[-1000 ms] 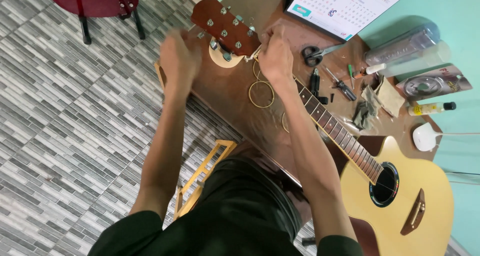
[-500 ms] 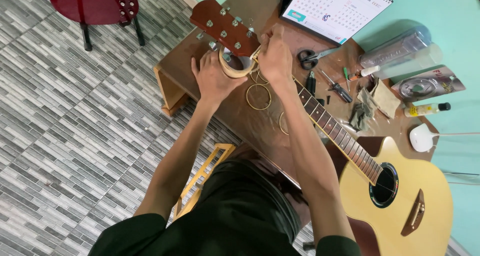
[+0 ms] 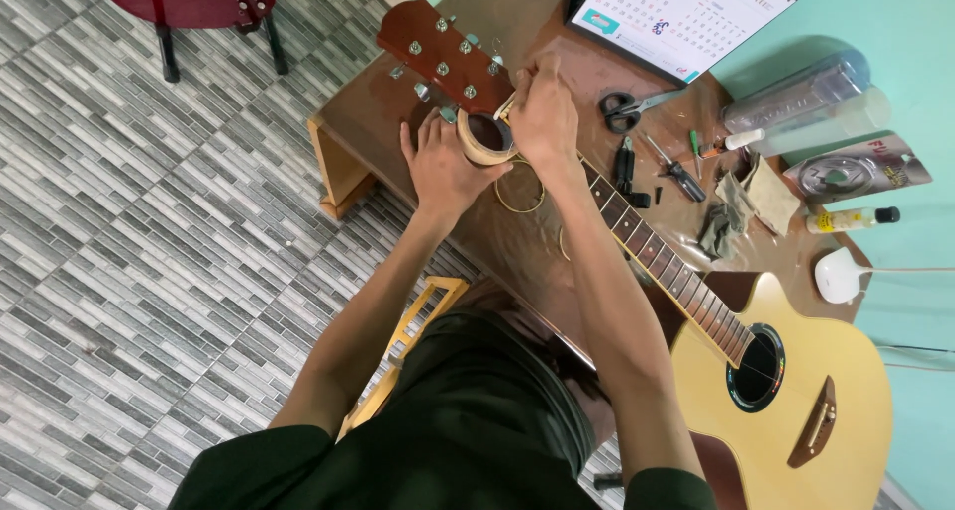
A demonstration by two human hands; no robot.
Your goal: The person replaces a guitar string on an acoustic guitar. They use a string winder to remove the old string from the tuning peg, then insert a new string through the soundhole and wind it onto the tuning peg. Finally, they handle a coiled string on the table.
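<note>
On the brown wooden counter [image 3: 398, 122] lies a pale-topped acoustic guitar [image 3: 796, 391], its glossy reddish-brown headstock [image 3: 443, 57] with metal tuning pegs propped on a cream-coloured roll of tape [image 3: 484, 142]. The left hand [image 3: 443, 167] is curled around the roll's near side, fingers gripping its rim. The right hand [image 3: 542, 112] is clenched at the top of the fretted neck, just beside the roll; what it pinches is hidden. A thin coiled wire string [image 3: 517, 197] lies below the hands. Black-handled scissors [image 3: 627, 107] and a white desk calendar [image 3: 686, 12] sit further back.

Guitar repair workshop: acoustic guitar [image 3: 796, 391] on table [image 3: 468, 197], screwdrivers [image 3: 676, 172], scissors [image 3: 627, 107].
</note>
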